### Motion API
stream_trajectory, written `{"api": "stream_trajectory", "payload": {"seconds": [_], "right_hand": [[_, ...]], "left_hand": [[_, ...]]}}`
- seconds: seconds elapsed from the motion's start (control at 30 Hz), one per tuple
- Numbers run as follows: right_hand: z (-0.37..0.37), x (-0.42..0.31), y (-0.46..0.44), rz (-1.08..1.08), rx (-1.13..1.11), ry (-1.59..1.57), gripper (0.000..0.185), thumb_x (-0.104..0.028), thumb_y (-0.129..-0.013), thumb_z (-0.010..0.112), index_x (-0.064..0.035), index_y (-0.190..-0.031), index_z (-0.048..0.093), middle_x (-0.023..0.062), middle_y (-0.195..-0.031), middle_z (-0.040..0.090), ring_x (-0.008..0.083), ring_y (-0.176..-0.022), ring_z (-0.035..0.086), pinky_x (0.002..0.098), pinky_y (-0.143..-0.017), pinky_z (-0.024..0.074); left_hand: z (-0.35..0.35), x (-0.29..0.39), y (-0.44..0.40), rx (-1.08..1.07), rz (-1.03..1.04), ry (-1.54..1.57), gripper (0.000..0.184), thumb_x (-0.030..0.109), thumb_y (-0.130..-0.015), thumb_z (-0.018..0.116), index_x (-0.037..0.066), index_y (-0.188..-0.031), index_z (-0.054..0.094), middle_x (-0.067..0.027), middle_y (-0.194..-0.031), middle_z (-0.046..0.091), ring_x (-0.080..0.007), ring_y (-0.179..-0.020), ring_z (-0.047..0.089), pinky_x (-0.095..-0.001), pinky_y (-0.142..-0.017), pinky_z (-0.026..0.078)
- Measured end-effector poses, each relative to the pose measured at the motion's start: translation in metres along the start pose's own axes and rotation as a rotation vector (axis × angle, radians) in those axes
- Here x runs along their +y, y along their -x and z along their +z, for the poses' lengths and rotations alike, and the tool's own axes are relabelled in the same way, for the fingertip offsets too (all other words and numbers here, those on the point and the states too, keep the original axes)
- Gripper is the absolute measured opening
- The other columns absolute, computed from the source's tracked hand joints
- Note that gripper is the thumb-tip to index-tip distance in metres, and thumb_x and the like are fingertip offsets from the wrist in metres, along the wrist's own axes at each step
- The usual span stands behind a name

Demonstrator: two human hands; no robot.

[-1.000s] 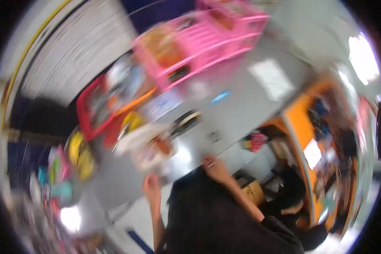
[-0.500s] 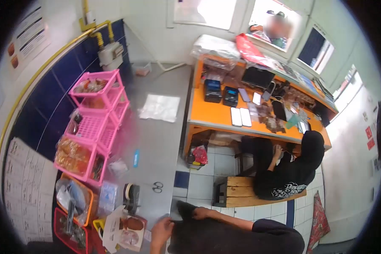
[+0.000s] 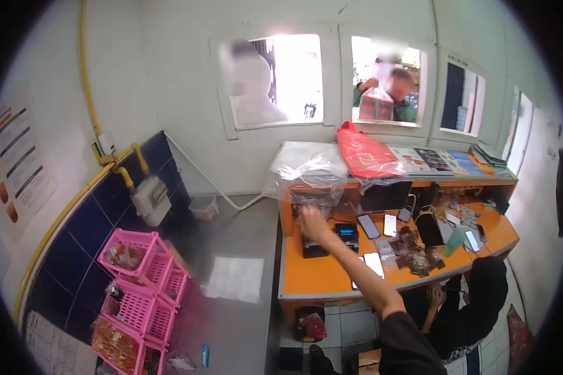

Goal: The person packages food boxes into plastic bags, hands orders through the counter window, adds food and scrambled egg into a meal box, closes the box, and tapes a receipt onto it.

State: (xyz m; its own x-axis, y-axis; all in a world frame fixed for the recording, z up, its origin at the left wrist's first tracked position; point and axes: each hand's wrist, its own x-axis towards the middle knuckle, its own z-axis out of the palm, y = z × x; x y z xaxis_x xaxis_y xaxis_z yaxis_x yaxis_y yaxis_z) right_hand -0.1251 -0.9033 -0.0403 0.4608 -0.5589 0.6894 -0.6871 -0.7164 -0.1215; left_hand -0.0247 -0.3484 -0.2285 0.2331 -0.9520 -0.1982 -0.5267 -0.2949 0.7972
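Note:
My right hand (image 3: 316, 225) reaches out over the orange desk (image 3: 306, 278), at the left end of its shelf. It is just above a black boxy device (image 3: 314, 249) and below the hanging edge of a clear plastic wrap (image 3: 306, 172). Its fingers are blurred and point away from me, so I cannot make out whether they hold anything. A second black device (image 3: 346, 236) with a blue-lit top stands right of my wrist. Under my forearm lies a white-screened phone (image 3: 374, 264), partly covered. My left hand is out of view.
A person in black (image 3: 481, 306) sits at the desk's right side. Several phones and small brown packets (image 3: 413, 253) lie there. Pink stacked baskets (image 3: 134, 306) stand on the metal counter (image 3: 241, 337) at left. A red bag (image 3: 366, 153) rests on the upper shelf. People show through the windows.
The view has swung upward. My right hand has left the dark cloth at the counter's edge and reached forward to the desk shelf. My left hand has gone out of view.

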Motion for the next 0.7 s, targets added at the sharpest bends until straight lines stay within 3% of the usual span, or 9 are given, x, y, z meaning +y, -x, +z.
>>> {"api": "stream_trajectory", "payload": {"seconds": [0.1, 0.2, 0.27, 0.3, 0.33, 0.47, 0.57, 0.63, 0.7], "right_hand": [[0.020, 0.059, -0.082, 0.009, 0.006, 0.235, 0.050, -0.006, -0.073, 0.066, 0.0043, -0.121, 0.058, 0.0211, -0.119, 0.062, 0.0355, -0.113, 0.058, 0.0411, -0.096, 0.0484], [0.051, 0.116, -0.121, -0.187, -0.016, 0.286, 0.060, -0.018, -0.076, 0.071, 0.0038, -0.128, 0.053, 0.0220, -0.118, 0.062, 0.0329, -0.113, 0.059, 0.0398, -0.097, 0.0473], [0.061, 0.131, -0.134, -0.214, 0.123, 0.204, 0.059, -0.027, -0.074, 0.075, 0.0013, -0.122, 0.057, 0.0203, -0.113, 0.064, 0.0326, -0.109, 0.061, 0.0400, -0.094, 0.0490], [0.060, 0.130, -0.142, -0.217, 0.263, 0.125, 0.058, -0.036, -0.072, 0.078, -0.0011, -0.116, 0.062, 0.0187, -0.108, 0.066, 0.0323, -0.105, 0.063, 0.0402, -0.091, 0.0507], [0.057, 0.132, -0.148, -0.103, -0.018, 0.022, 0.065, -0.050, -0.066, 0.080, -0.0042, -0.109, 0.064, 0.0152, -0.097, 0.067, 0.0313, -0.094, 0.067, 0.0412, -0.082, 0.0539], [0.058, 0.143, -0.161, -0.259, -0.079, 0.043, 0.057, -0.054, -0.070, 0.076, -0.0053, -0.099, 0.065, 0.0129, -0.089, 0.067, 0.0298, -0.088, 0.068, 0.0409, -0.075, 0.0550], [0.051, 0.148, -0.166, -0.276, -0.138, 0.207, 0.041, -0.043, -0.077, 0.071, -0.0050, -0.092, 0.067, 0.0148, -0.088, 0.068, 0.0305, -0.083, 0.068, 0.0408, -0.072, 0.0552], [0.054, 0.171, -0.162, -0.376, -0.206, 0.296, 0.027, -0.031, -0.084, 0.065, -0.0041, -0.088, 0.069, 0.0174, -0.086, 0.068, 0.0306, -0.077, 0.068, 0.0408, -0.069, 0.0555], [0.066, 0.187, -0.174, -0.222, -0.361, 0.161, 0.019, -0.019, -0.083, 0.059, -0.0022, -0.087, 0.069, 0.0192, -0.081, 0.068, 0.0299, -0.070, 0.068, 0.0413, -0.061, 0.0546]], "left_hand": [[-0.014, 0.086, -0.045, 0.074, 0.009, 0.038, 0.033, 0.026, -0.096, 0.060, 0.006, -0.122, 0.064, -0.0215, -0.111, 0.068, -0.0354, -0.101, 0.068, -0.0415, -0.086, 0.054], [-0.021, 0.152, -0.099, 0.069, -0.156, 0.137, 0.033, 0.025, -0.096, 0.060, 0.005, -0.122, 0.063, -0.0220, -0.110, 0.069, -0.0353, -0.101, 0.068, -0.0411, -0.086, 0.053], [-0.033, 0.197, -0.121, 0.013, -0.456, 0.419, 0.033, 0.023, -0.095, 0.061, 0.004, -0.122, 0.064, -0.0221, -0.109, 0.069, -0.0361, -0.099, 0.068, -0.0406, -0.085, 0.053], [-0.024, 0.187, -0.135, 0.026, -0.457, 0.414, 0.033, 0.023, -0.095, 0.061, 0.004, -0.122, 0.064, -0.0221, -0.109, 0.069, -0.0361, -0.099, 0.068, -0.0406, -0.085, 0.053], [-0.007, 0.163, -0.149, 0.048, -0.303, 0.308, 0.033, 0.022, -0.096, 0.060, 0.004, -0.122, 0.064, -0.0221, -0.110, 0.069, -0.0363, -0.101, 0.067, -0.0407, -0.086, 0.053], [-0.009, 0.155, -0.199, 0.078, 0.013, 0.169, 0.033, 0.024, -0.098, 0.059, 0.002, -0.121, 0.065, -0.0226, -0.112, 0.069, -0.0351, -0.104, 0.067, -0.0415, -0.091, 0.051], [-0.014, 0.152, -0.248, -0.021, 0.007, 0.132, 0.033, 0.028, -0.095, 0.063, 0.009, -0.121, 0.067, -0.0141, -0.106, 0.072, -0.0276, -0.095, 0.071, -0.0373, -0.084, 0.054], [-0.021, 0.154, -0.282, -0.054, 0.161, 0.096, 0.032, 0.029, -0.094, 0.061, 0.012, -0.121, 0.065, -0.0148, -0.105, 0.071, -0.0319, -0.099, 0.068, -0.0392, -0.086, 0.053], [-0.037, 0.176, -0.310, -0.117, 0.167, 0.097, 0.032, 0.028, -0.095, 0.060, 0.011, -0.121, 0.065, -0.0152, -0.106, 0.071, -0.0305, -0.099, 0.068, -0.0383, -0.087, 0.053]]}}
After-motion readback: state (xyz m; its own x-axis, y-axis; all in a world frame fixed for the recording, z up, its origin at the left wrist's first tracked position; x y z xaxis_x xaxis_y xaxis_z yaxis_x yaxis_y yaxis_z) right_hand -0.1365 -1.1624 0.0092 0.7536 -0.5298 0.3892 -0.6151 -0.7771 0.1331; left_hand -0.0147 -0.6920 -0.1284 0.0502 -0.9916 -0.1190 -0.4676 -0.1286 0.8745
